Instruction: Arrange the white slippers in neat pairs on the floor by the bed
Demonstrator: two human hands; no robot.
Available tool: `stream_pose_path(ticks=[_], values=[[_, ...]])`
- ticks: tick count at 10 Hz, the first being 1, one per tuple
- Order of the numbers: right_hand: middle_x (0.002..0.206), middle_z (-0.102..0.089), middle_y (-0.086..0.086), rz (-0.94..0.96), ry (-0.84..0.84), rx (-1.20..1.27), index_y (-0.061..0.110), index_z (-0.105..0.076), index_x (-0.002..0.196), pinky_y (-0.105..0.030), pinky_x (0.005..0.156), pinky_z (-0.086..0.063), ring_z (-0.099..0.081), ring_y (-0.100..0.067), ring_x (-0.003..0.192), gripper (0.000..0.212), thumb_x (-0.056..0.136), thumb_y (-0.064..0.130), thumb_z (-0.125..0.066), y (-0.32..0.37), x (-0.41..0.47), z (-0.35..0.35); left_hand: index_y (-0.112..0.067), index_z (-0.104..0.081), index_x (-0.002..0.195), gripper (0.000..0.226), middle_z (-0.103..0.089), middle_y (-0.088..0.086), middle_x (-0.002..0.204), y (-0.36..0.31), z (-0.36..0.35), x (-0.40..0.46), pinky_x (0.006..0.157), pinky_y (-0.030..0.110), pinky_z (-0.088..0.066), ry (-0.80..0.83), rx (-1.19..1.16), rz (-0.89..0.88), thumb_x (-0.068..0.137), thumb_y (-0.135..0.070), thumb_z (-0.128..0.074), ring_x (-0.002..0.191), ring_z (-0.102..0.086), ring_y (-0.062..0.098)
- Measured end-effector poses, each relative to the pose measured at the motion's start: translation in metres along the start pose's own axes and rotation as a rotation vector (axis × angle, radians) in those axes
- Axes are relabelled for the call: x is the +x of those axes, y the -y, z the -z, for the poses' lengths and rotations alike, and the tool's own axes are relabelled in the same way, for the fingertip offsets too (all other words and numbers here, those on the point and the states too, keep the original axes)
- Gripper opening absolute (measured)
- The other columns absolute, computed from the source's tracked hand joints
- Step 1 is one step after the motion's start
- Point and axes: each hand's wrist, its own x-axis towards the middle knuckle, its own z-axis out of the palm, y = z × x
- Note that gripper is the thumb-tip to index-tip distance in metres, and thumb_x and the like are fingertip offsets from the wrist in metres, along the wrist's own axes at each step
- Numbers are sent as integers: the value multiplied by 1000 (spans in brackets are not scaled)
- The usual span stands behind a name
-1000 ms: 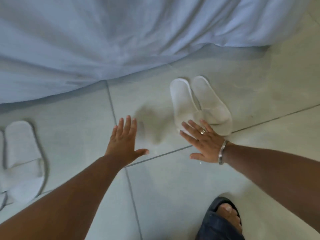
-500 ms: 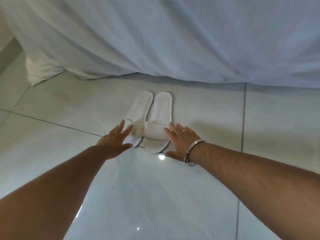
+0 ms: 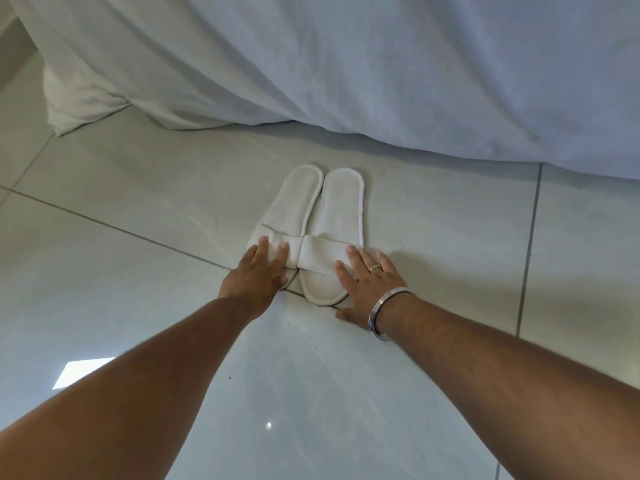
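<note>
Pressing flat on the toe straps, both hands sit on one pair of white slippers on the tiled floor (image 3: 145, 188). Left hand (image 3: 258, 273) lies palm down, fingers spread and extended, on the strap end of the left slipper (image 3: 294, 206); nothing gripped, just resting on top. Right hand (image 3: 369, 282) same pose, open and flat, fingertips on the strap of the right slipper (image 3: 341, 209), thumb on the floor at the near side. Ring on one finger of the right hand, metal bangle (image 3: 384, 315) on that wrist. Slippers side by side, touching along their inner edges, heels pointing far toward the bed, toes near the person. Left slipper angled slightly, heel leaning toward the right one. White bedsheet (image 3: 381, 74) hangs down to the floor just beyond the heels, not touching them. Sheet bunches on the floor at far left. Grout line runs under the toe ends.
</note>
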Motion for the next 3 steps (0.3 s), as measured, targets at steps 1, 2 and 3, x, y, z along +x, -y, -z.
stream_pose_path(ticks=[1,2,3], values=[[156,20,-14,-49,-8,36,22,5,149,-47,116,3,15,-28,144,82,89,61,-34,7,5,-4,-39,2,156,61,12,1,167,0,2,1,112,49,-37,19,21,3,104,-45,-29,154,3,22],[157,20,-14,-75,-17,54,23,5,149,-48,116,3,14,-28,144,79,91,59,-34,10,7,-7,-38,3,157,61,13,2,167,-3,5,3,113,49,-35,33,15,6,105,-44,-29,155,4,22],[158,17,-11,-50,-77,84,27,3,149,-49,115,4,12,-28,144,75,92,55,-37,8,0,0,-35,7,157,67,13,5,168,-3,18,-2,120,48,-24,113,34,-22,104,-46,-33,155,6,24]])
